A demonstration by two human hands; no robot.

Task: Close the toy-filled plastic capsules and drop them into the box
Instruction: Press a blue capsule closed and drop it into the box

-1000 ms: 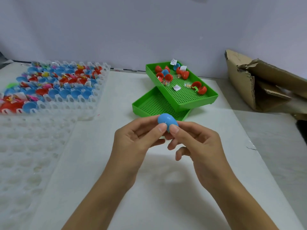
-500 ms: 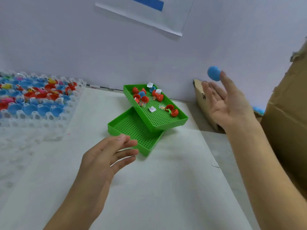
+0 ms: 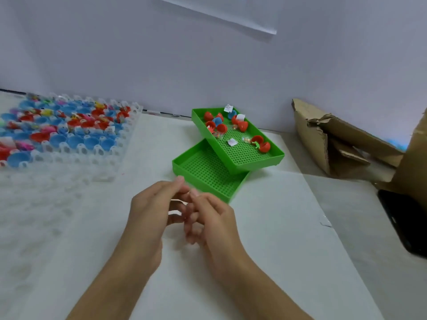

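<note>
While both hands hover together above the white counter (image 3: 265, 239), the left hand (image 3: 152, 204) and right hand (image 3: 212, 218) meet at the fingertips, fingers loosely bent and blurred; nothing shows between them, and neither hand holds a capsule. Just beyond the hands lie two green trays: the lower tray (image 3: 203, 172) sits flat on the counter and shows only its perforated floor, and the upper tray (image 3: 245, 151) rests tilted across the lower tray's far end. The upper tray contains red capsule halves (image 3: 242, 126), a few blue halves (image 3: 217, 121), small toys and white paper slips (image 3: 232, 142). To the far left, a clear plastic grid (image 3: 104, 153) holds many blue and red halves (image 3: 74, 142) in its cells, some with coloured toys inside. A second clear grid (image 3: 34, 204), its cells unfilled, lies nearer on the left. At the right edge stands the torn cardboard box (image 3: 309, 135), well apart from the hands, with a dark object (image 3: 402, 225) in front of it. A pale wall (image 3: 161, 54) closes the scene behind the counter.
</note>
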